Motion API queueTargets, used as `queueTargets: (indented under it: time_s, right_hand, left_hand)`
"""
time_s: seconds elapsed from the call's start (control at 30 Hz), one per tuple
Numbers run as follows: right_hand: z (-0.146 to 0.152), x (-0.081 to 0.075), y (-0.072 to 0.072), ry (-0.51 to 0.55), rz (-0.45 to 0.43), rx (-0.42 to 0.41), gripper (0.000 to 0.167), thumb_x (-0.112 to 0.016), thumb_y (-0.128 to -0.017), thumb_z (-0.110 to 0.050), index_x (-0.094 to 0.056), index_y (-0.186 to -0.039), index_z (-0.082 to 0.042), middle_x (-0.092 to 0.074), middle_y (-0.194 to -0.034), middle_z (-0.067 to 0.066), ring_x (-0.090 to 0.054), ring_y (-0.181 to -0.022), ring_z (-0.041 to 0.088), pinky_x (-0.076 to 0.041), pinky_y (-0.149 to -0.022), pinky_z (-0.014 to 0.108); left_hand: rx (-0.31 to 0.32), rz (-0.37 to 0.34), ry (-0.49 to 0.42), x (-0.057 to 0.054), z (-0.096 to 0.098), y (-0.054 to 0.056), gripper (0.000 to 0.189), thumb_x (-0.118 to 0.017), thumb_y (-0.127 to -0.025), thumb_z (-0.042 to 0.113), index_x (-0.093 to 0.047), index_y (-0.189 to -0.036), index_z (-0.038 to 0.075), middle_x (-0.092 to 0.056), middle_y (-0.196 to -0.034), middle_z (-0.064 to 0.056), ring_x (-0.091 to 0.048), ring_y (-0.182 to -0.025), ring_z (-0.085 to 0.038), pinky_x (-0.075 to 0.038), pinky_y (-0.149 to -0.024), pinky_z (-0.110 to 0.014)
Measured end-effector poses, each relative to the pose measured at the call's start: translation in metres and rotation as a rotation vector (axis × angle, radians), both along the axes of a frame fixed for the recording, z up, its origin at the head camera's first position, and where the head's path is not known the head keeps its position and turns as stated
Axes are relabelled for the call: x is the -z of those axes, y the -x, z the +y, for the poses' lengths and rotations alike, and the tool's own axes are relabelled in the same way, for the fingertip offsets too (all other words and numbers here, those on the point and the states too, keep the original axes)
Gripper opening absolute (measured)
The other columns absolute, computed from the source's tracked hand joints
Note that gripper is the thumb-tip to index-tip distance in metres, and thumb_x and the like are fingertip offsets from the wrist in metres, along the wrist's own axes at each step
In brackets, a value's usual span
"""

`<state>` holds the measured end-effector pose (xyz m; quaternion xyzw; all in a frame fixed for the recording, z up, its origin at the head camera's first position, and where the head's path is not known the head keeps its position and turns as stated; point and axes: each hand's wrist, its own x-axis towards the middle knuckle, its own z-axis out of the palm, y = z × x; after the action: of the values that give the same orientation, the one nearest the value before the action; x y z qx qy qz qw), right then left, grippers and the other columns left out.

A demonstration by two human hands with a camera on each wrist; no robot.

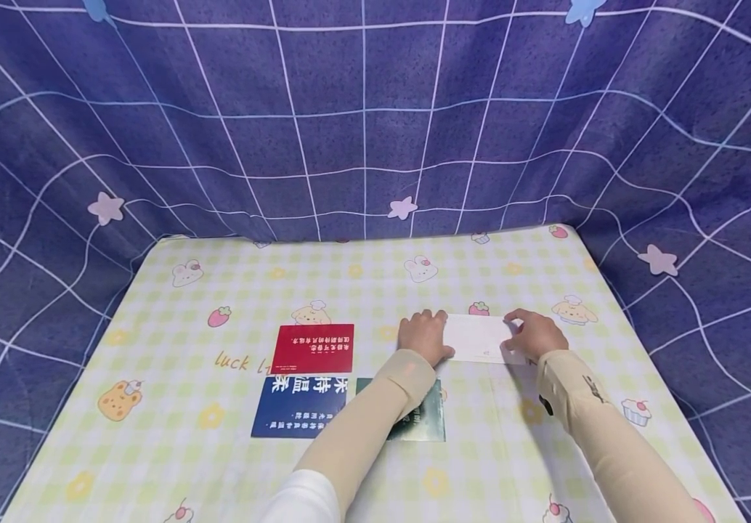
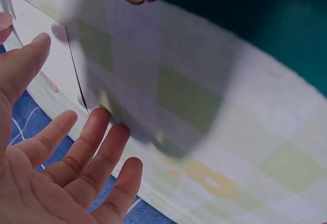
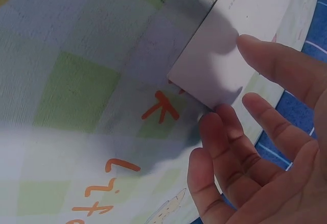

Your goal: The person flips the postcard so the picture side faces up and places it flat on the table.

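Observation:
A white card (image 1: 475, 338) lies flat on the patterned tablecloth, between my two hands. My left hand (image 1: 423, 338) is at its left end, fingers spread and slightly bent. In the left wrist view the fingertips (image 2: 120, 129) rest at the cloth beside the edge of the white card (image 2: 46, 45). My right hand (image 1: 539, 335) is at the opposite end. Its thumb (image 3: 276, 60) reaches over the white card (image 3: 225, 55), while the other fingers touch down around the card's end; no grip on it shows.
A red card (image 1: 315, 349) with white writing lies left of the hands. Nearer me are a blue card (image 1: 293, 418) and a dark green card (image 1: 431, 421), both partly covered by my left forearm. A dark blue grid curtain (image 1: 362, 145) hangs behind the table's far edge.

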<state>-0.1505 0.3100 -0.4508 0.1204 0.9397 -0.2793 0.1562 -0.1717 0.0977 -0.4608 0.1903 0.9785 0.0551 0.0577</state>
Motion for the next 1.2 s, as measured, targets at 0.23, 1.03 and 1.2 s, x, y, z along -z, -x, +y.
queueTargets:
  time_s: [0.23,1.03,1.2]
  right_hand:
    - [0.0,0.003,0.001,-0.012,-0.009,0.005,0.062,-0.083,-0.079,-0.012,-0.059,-0.136,-0.008,-0.067,-0.113,0.021,-0.059,-0.095,0.033,-0.044,-0.081,0.047]
    - [0.009,0.001,0.007,-0.036,-0.073,-0.04,0.079,-0.085,-0.079,-0.017,-0.048,-0.147,-0.006,-0.047,-0.144,0.034,-0.051,-0.124,0.049,-0.043,-0.098,0.06]
    - [0.011,0.003,0.009,-0.028,-0.08,-0.033,0.081,-0.086,-0.078,-0.017,-0.047,-0.148,-0.006,-0.046,-0.145,0.034,-0.05,-0.125,0.049,-0.042,-0.1,0.061]
  left_hand:
    - [-0.006,-0.052,0.03,0.0,0.004,0.006,0.069,-0.085,-0.08,0.05,-0.061,-0.137,0.019,-0.068,-0.118,-0.004,-0.065,-0.106,-0.024,-0.051,-0.091,-0.04]
    - [-0.01,-0.18,0.137,-0.004,0.01,0.015,0.084,-0.083,-0.08,0.054,-0.046,-0.151,0.03,-0.058,-0.133,-0.003,-0.054,-0.121,-0.023,-0.048,-0.097,-0.04]
    - [-0.019,-0.17,0.121,-0.002,0.012,0.017,0.085,-0.085,-0.078,0.052,-0.044,-0.15,0.029,-0.06,-0.13,-0.003,-0.055,-0.118,-0.024,-0.049,-0.095,-0.04]
